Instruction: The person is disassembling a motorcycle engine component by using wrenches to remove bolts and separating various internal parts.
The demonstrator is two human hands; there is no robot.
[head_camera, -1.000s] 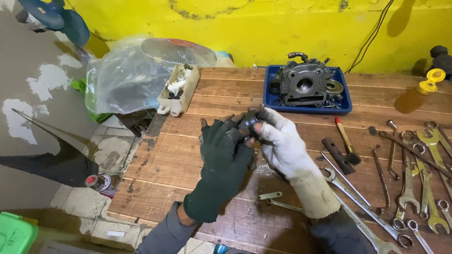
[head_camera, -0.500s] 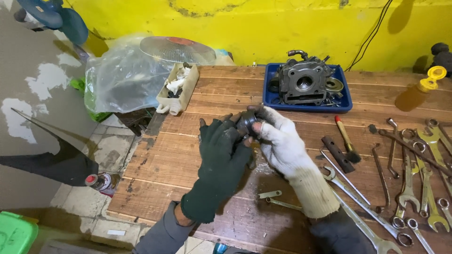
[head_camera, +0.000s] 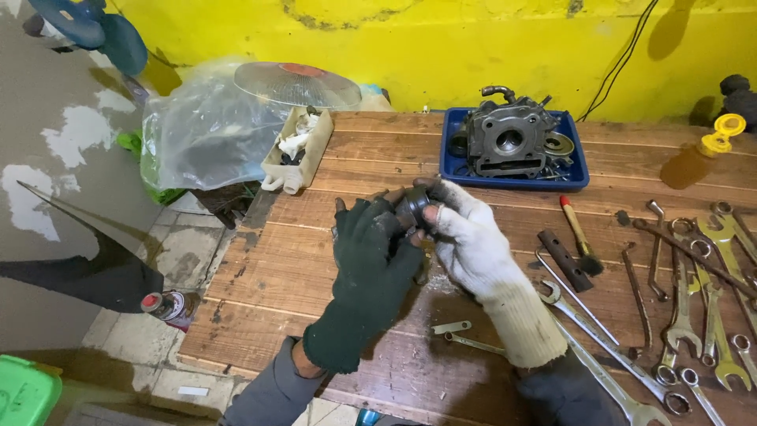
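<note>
Sitting at the wooden bench's (head_camera: pixel 315 260) far left corner are a cream open carton (head_camera: pixel 298 150) of white scraps and a bulging clear plastic bag (head_camera: pixel 205 134), with a blue tray (head_camera: pixel 579 170) holding a grey engine part (head_camera: pixel 509 138) against the yellow wall. Bare planks lie open on the left toward the bench edge, while spanners (head_camera: pixel 694 315) crowd the right. Above mid-bench, the dark-gloved left hand (head_camera: pixel 371 260) and white-gloved right hand (head_camera: pixel 465 237) together grasp a small, dark, round metal part (head_camera: pixel 412 209).
</note>
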